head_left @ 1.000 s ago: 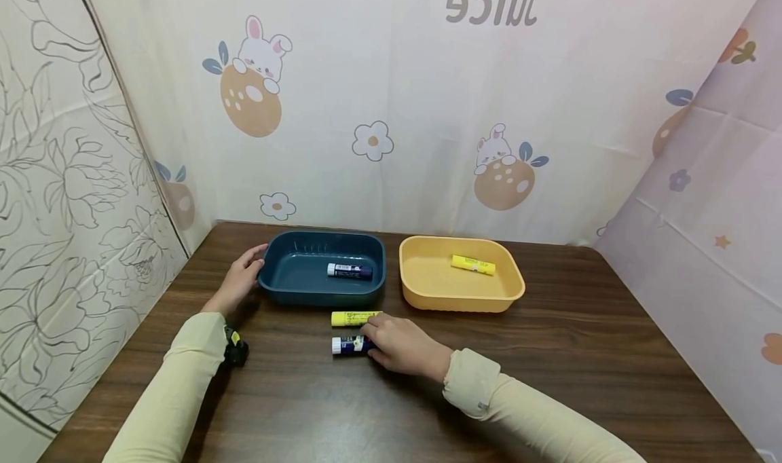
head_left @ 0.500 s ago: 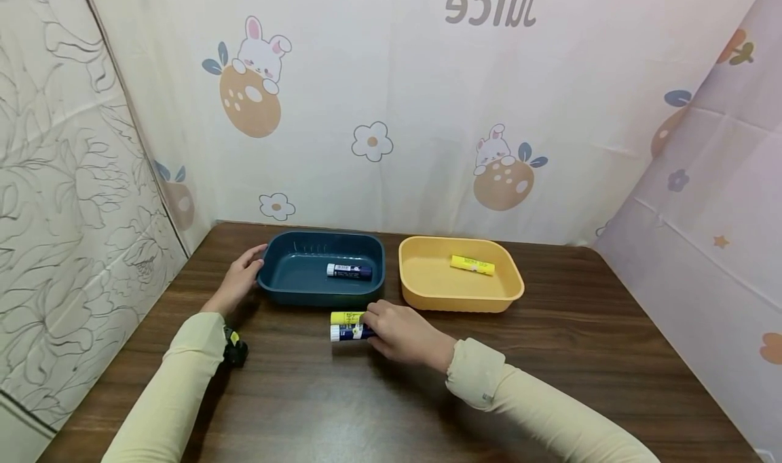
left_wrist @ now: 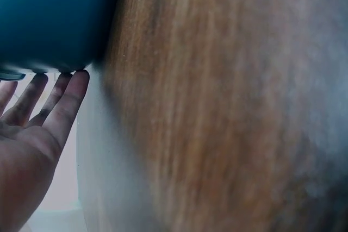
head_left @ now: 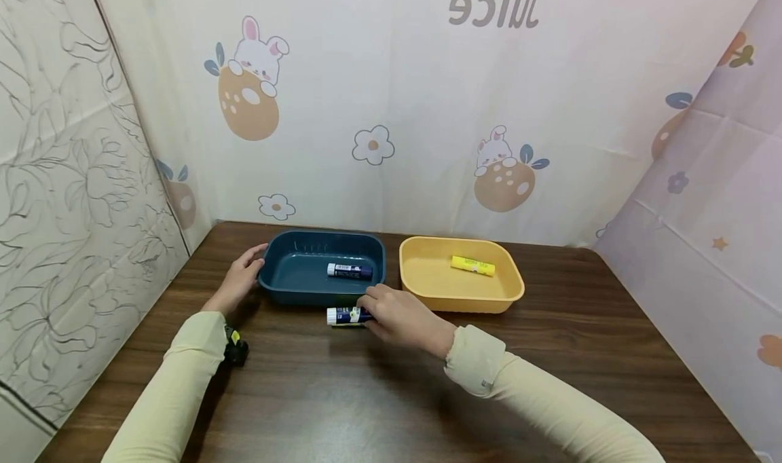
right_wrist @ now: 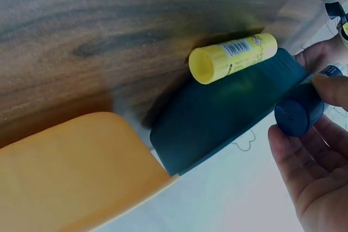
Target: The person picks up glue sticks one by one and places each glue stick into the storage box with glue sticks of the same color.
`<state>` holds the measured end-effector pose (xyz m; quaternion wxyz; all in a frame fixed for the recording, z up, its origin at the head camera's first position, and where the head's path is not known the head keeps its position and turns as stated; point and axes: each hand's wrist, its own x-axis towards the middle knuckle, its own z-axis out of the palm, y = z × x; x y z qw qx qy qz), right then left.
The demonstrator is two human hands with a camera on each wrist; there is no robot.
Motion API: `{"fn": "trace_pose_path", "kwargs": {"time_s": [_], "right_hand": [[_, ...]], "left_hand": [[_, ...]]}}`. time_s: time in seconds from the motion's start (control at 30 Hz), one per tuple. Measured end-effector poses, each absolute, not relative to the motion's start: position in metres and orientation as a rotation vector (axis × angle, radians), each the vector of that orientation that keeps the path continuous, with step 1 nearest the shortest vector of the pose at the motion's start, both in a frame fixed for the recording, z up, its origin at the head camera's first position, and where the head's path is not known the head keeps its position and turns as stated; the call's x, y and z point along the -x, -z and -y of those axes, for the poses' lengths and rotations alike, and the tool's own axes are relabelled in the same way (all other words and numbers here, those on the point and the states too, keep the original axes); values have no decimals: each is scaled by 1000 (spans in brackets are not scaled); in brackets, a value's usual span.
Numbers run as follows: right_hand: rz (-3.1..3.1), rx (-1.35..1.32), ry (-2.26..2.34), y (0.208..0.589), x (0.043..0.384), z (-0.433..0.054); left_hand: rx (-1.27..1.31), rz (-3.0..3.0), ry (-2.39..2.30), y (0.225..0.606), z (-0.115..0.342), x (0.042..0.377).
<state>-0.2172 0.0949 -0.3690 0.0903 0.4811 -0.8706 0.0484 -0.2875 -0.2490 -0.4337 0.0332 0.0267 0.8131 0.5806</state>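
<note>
My right hand (head_left: 403,317) pinches a navy glue stick with a white cap (head_left: 342,316) between thumb and fingers. It is held level in front of the dark blue tray (head_left: 299,276), raised off the table. A yellow glue stick (right_wrist: 234,57) lies on the table along that tray's near side; in the head view it is mostly hidden behind the navy one. My left hand (head_left: 237,281) touches the tray's left end, its fingertips against the outer wall with fingers extended in the left wrist view. Inside the blue tray rests another navy glue stick (head_left: 349,271).
Right of the blue tray stands a yellow tray (head_left: 427,280) with a yellow glue stick (head_left: 473,265) in it. Both trays sit near the back edge of the brown wooden table (head_left: 293,395). A printed curtain (head_left: 391,76) hangs behind.
The right hand has lifted the navy glue stick from the table and carried it toward the blue tray, over the yellow glue stick. The left hand has stayed at the tray's end.
</note>
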Motion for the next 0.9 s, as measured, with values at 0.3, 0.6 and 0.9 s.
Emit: {"fn": "trace_pose_path", "kwargs": {"time_s": [0.3,0.6,0.9], "right_hand": [[2598,-1397,-110,360,224,-88],[2624,-1335,-81,352,232,-85],[2608,-1334,-73,349,240,-79]], "left_hand": [[-79,-2502,-1794,434,249,288],[-59,-2494,-1803,435,247,283],[-34,-2514,-1792,433,244,273]]}}
